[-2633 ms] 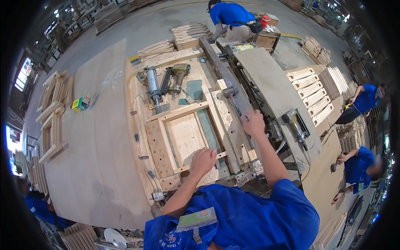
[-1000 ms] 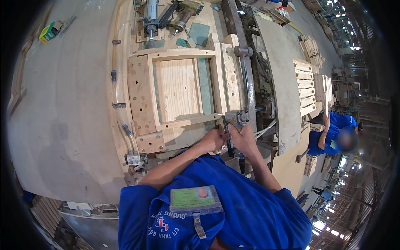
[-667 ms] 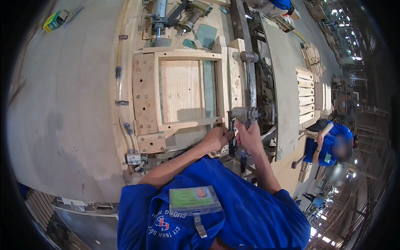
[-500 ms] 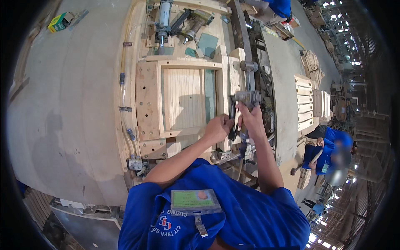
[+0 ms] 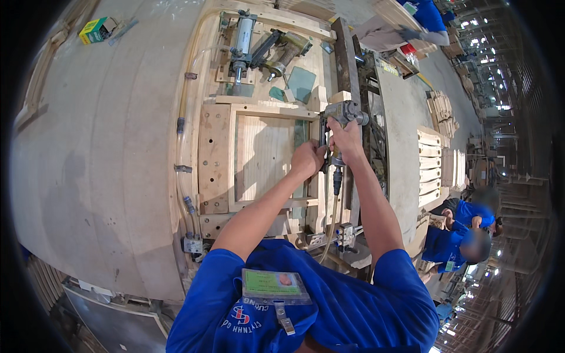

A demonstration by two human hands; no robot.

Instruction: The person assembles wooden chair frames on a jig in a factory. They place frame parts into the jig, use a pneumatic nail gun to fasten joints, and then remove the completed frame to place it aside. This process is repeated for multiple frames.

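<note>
At the far left a small green and yellow box (image 5: 94, 29) lies on the broad pale workbench (image 5: 100, 159), well apart from everything else. Right of it a clear hose (image 5: 181, 170) runs down the left edge of a plywood jig board (image 5: 213, 159), with small fittings along it. In the jig sits a rectangular wooden frame (image 5: 265, 159) with a pale panel in its middle. Beyond the frame, at the far end of the board, lie a metal air cylinder (image 5: 241, 38) and a second nail gun (image 5: 282, 56), just beside each other, and a green pad (image 5: 301, 82) is near them. The left hand (image 5: 306, 160) is closed, its fingers curled against the right rail of the frame and touching the lower part of the tool; whether it grips the tool or the rail I cannot tell. Just to its right the right hand (image 5: 346, 140) is wrapped tightly round the handle of a grey pneumatic nail gun (image 5: 340, 115), which stands over the right rail of the frame, nose toward the wood. An air line (image 5: 334, 200) hangs from the gun's handle toward the near edge of the bench. Right of the hands runs a dark metal rail (image 5: 353, 76), then a long grey table (image 5: 406, 129). Farther right lies a stack of slatted wooden parts (image 5: 429, 170), and at the near right two people in blue shirts (image 5: 459, 235) stand bent over their own work.
</note>
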